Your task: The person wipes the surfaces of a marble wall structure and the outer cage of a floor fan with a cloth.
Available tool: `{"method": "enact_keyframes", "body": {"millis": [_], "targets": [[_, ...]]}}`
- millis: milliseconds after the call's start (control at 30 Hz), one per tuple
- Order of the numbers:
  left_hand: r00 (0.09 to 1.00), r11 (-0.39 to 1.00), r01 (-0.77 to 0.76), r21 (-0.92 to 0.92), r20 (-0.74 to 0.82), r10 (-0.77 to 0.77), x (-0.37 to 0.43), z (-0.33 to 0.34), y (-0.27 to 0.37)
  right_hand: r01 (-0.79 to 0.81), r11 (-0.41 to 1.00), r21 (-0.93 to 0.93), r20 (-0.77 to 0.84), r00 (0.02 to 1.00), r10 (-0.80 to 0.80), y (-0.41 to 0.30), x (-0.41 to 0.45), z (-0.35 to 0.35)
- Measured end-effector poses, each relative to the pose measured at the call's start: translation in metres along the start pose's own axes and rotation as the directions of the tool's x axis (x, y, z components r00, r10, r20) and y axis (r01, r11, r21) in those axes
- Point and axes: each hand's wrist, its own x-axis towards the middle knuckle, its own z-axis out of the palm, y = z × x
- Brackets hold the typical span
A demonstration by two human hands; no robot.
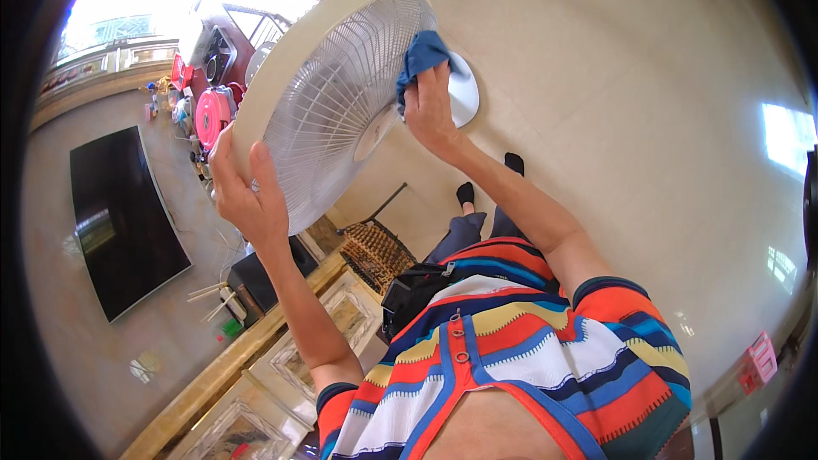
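Note:
A standing electric fan with a pale rim and wire grille (332, 70) fills the space before me, its head tilted. My left hand (249, 188) grips the rim at the lower left, thumb on the front side. In my right hand (431, 105) is a blue cloth (422, 57), pressed to the grille's right part. The round hub (376, 134) sits at the grille's centre, just below that hand. Behind the cloth, the white round base (464, 91) of the fan shows on the floor. The fan's pole is hidden.
On the left, a flat black television (124, 223) is by a long stone-fronted cabinet (255, 345). A black speaker box (262, 275) and a pink round item (213, 118) stand nearby. A woven basket (377, 252) is near my legs. Tiled floor (607, 108) extends right.

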Motion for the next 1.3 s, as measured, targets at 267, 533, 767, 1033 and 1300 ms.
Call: {"method": "enact_keyframes", "body": {"millis": [267, 533, 767, 1033, 1300], "targets": [[1.0, 1.0, 0.001, 0.004, -0.013, -0.001, 0.002, -0.001, 0.006, 0.309, 0.95, -0.047, 0.087, 0.949, -0.304, -0.008, 0.103, -0.024], [0.999, 1.0, -0.021, 0.016, -0.034, 0.022, 0.002, -0.004, 0.006, 0.589, 0.808, -0.029, 0.3, 0.776, -0.555, -0.111, 0.1, -0.031], [0.999, 0.998, -0.021, 0.054, -0.038, 0.024, 0.004, -0.01, 0.007, 0.781, 0.607, 0.149, 0.408, 0.511, -0.757, -0.122, 0.11, -0.023], [0.991, 0.997, -0.074, 0.009, -0.107, 0.075, 0.001, -0.011, 0.002, 0.139, 0.989, 0.046, 0.595, 0.791, -0.139, -0.089, 0.156, -0.042], [0.993, 0.996, -0.09, 0.022, -0.077, 0.091, 0.0, -0.015, 0.002, 0.765, 0.623, 0.167, 0.732, 0.327, -0.598, -0.175, 0.135, -0.019]]}}
